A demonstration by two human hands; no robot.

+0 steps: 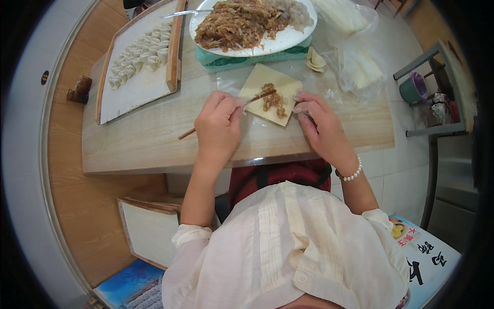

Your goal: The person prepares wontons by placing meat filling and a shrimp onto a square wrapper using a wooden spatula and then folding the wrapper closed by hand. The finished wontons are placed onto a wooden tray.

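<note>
My left hand (220,121) grips a thin wooden stick (187,134), whose tip lies on brown minced filling. The filling (272,101) sits in small lumps on square dough wrappers (259,77), seemingly stacked, on the table before me. At the wrappers' right edge rests my right hand (320,123), fingers curled; whether it pinches a wrapper I cannot tell. Beyond them, a white oval plate (270,48) holds a heap of the same filling and pale, shrimp-like pieces (296,15), with a metal utensil (185,14) on its rim. Folded dumplings (144,52) stand in rows on a wood-framed tray (129,94).
A green package (251,61) lies under the plate. Dough scraps (315,60) and clear plastic bags of wrappers (357,50) are to its right. Two dark wooden knobs (79,89) lie beyond the table's left edge. Another tray (148,231) stands low at left.
</note>
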